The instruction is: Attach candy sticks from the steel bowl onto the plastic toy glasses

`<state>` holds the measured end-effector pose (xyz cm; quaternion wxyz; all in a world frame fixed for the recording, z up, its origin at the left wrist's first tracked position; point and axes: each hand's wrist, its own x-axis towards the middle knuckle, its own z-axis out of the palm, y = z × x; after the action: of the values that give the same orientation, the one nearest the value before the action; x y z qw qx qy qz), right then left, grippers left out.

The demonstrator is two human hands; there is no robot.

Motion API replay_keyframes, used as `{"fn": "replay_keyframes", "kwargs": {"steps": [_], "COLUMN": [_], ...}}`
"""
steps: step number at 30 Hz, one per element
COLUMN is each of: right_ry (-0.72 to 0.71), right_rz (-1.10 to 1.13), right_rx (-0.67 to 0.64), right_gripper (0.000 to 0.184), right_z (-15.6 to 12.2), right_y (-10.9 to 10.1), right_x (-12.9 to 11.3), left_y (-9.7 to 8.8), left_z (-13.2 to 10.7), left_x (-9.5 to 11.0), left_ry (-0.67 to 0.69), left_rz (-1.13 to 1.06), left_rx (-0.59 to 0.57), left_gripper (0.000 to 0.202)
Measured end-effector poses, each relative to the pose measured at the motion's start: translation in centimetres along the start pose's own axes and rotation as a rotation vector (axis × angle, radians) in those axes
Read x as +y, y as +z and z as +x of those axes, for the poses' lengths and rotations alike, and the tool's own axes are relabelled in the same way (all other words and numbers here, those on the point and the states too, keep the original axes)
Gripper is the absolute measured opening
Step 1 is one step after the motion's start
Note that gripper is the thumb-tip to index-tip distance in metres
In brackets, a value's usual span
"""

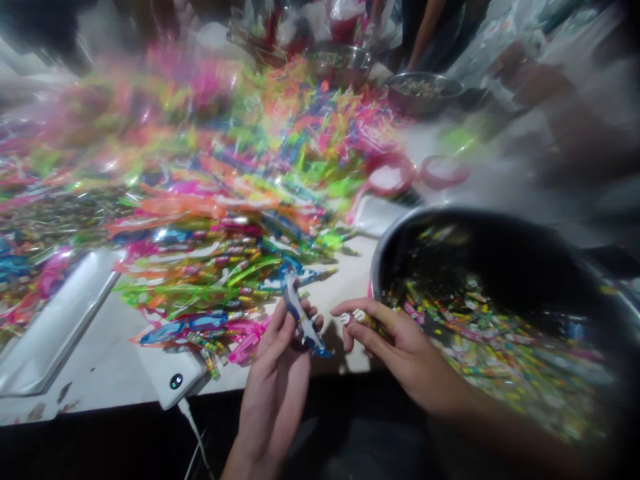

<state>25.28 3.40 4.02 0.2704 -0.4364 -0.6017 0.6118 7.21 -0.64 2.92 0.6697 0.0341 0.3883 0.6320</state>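
In my left hand is a slim blue and whitish plastic piece, pinched between thumb and fingers near the table's front edge; its exact kind is unclear. My right hand, just to the right, closes on small white-ended tubes with yellow bands. A gap separates the two hands. Beside my right hand stands a big metal bowl holding many similar small, colourful tubes, blurred toward the right. Left of my hands lies a wide pile of bright plastic pieces in green, orange, pink and blue.
A white power bank with a lit display and a cable lies at the front edge. Clear plastic bags lie at left. Pink rings, a metal bowl and another person's arm are farther back.
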Motion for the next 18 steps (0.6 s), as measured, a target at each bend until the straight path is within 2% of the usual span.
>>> {"fn": "replay_keyframes", "kwargs": {"steps": [4, 7, 12, 18], "right_ry": [0.044, 0.054, 0.044, 0.056], "right_rz": [-0.031, -0.056, -0.080, -0.147], "right_rx": [0.013, 0.011, 0.007, -0.052], "right_gripper": [0.028, 0.028, 0.025, 0.028], "right_z": [-0.1, -0.1, 0.0, 0.1], "right_y": [0.2, 0.1, -0.1, -0.2], "right_x": [0.0, 0.1, 0.3, 0.1], "left_y": [0.3, 0.1, 0.4, 1.7], "left_z": [-0.3, -0.4, -0.6, -0.8], "left_x": [-0.8, -1.3, -0.8, -0.1], "left_ry": [0.117, 0.249, 0.337, 0.339], "left_rz": [0.064, 0.088, -0.041, -0.212], "left_rx": [0.036, 0.055, -0.090, -0.236], "left_gripper": [0.041, 0.032, 0.022, 0.020]}}
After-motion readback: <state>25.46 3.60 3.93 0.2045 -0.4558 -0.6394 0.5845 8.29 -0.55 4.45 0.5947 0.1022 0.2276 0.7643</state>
